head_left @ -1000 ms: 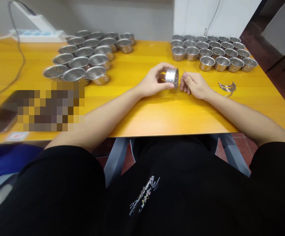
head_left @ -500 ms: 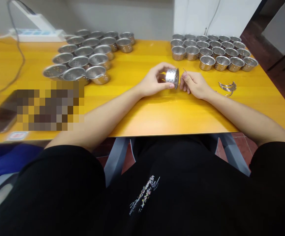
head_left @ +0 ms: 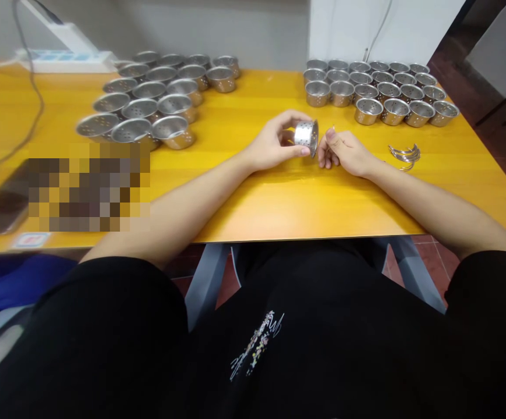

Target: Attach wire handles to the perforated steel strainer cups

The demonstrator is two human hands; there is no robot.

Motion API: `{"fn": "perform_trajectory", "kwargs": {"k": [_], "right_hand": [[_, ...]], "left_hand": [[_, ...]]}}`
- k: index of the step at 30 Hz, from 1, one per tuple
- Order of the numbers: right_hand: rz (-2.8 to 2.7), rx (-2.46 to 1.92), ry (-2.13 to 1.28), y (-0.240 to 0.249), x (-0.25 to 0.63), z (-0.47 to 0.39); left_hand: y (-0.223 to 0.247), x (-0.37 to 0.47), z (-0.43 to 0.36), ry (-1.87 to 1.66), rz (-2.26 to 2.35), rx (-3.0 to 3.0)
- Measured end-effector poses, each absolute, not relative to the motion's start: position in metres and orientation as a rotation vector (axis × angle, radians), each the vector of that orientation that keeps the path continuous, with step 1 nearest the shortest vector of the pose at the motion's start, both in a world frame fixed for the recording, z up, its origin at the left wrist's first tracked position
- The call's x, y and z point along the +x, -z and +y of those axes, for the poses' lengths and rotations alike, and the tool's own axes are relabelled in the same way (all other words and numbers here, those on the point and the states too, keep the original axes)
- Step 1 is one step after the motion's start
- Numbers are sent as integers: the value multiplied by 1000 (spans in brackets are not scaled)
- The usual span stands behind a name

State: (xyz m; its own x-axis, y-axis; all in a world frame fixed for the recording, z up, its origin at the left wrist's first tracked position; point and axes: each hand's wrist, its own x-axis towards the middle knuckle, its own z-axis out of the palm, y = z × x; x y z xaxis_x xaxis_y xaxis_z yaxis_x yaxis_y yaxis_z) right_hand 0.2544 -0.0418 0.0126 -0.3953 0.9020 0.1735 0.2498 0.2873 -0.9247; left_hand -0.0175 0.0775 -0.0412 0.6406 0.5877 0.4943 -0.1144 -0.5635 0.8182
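My left hand [head_left: 274, 141] is closed round a small perforated metal cup [head_left: 304, 135], which lies on its side in the air with its rim turned to the right. Just right of that rim, my right hand [head_left: 340, 150] pinches a thin curved wire handle [head_left: 333, 129]; only its tip shows above the thumb, and the rest is hidden by the fingers. Several similar curved wire handles [head_left: 404, 154] lie in a small pile on the table, to the right of my right hand.
On the yellow table [head_left: 253, 203], rows of perforated cups [head_left: 174, 132] stand at the left and more cups [head_left: 395, 112] at the back right. A white power strip [head_left: 67, 61] lies at the back left. A dark phone-like slab [head_left: 3, 198] is at the left edge, beside a blurred-out patch.
My right hand has turned slightly and the wire handle in it has shifted, showing less above the thumb. The left hand and the cup are nearly still.
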Motion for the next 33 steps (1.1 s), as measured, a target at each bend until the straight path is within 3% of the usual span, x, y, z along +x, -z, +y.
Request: {"fn": "perform_trajectory", "kwargs": {"k": [10, 17, 26, 33], "right_hand": [[-2146, -917, -849, -14, 265, -38], [-2064, -798, -936, -14, 261, -43], [-1816, -1136, -1080, -22, 278, -29], [-1922, -1434, -1070, -60, 306, -39]], "left_hand": [[37, -18, 76, -973, 343, 1915], [39, -16, 76, -1015, 354, 1938], [35, -17, 73, -999, 427, 1915], [32, -15, 68, -962, 515, 1924]]}}
